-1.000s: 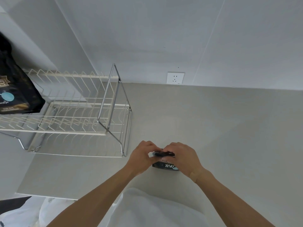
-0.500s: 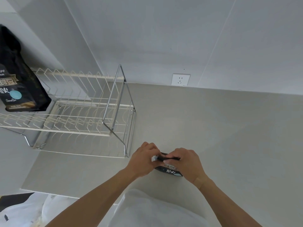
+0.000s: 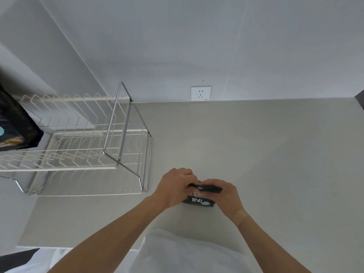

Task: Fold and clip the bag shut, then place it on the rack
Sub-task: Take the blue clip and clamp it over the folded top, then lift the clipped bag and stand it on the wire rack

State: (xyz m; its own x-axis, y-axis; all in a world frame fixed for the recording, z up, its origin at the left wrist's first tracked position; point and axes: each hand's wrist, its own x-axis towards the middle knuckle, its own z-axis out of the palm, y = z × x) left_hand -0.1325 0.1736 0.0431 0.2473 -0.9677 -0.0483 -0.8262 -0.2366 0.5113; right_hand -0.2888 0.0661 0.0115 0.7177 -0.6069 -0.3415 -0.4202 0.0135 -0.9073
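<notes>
A small black bag [image 3: 199,201] with white lettering and a pale blue dot stands on the grey counter [image 3: 256,154], held between both hands. My left hand [image 3: 174,187] grips its left top corner. My right hand [image 3: 226,196] grips the right side. A long black clip [image 3: 206,188] lies across the bag's folded top, with fingers of both hands on it. The wire rack [image 3: 82,138], white and chrome with two tiers, stands to the left of the hands.
Another black bag [image 3: 13,123] sits on the rack's upper tier at the far left. A white wall socket [image 3: 201,93] is on the back wall. The counter's front edge runs just below my forearms.
The camera view has shifted, so the rack and socket sit further right and lower. Both hands stay together on the bag's top with the clip.
</notes>
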